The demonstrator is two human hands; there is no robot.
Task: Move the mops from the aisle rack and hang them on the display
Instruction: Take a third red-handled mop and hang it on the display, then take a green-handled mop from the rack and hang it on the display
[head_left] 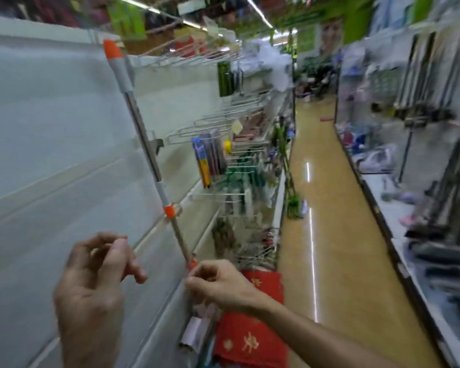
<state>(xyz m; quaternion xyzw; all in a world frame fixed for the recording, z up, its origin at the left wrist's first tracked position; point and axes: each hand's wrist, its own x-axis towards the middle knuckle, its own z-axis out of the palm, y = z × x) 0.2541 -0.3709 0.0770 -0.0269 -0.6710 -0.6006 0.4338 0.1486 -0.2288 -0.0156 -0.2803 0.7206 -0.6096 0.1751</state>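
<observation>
Left side is walled off by the white slat panel [51,128]. The mop handle [144,134] slants across it, top leaning left; my right hand [218,285] grips it just below the lower orange collar. My left hand [96,282] is in free air in front of the panel, with an open gap to the handle. Beyond the handle, wire hooks [223,110] jut into the aisle, and a wire shelf [186,54] caps the space above. A red cloth stack [250,338] crowds under my right wrist. The aisle floor [329,208] is open except for a green mop [294,205] at the shelf edge. The far rack [422,115] closes the right side.
</observation>
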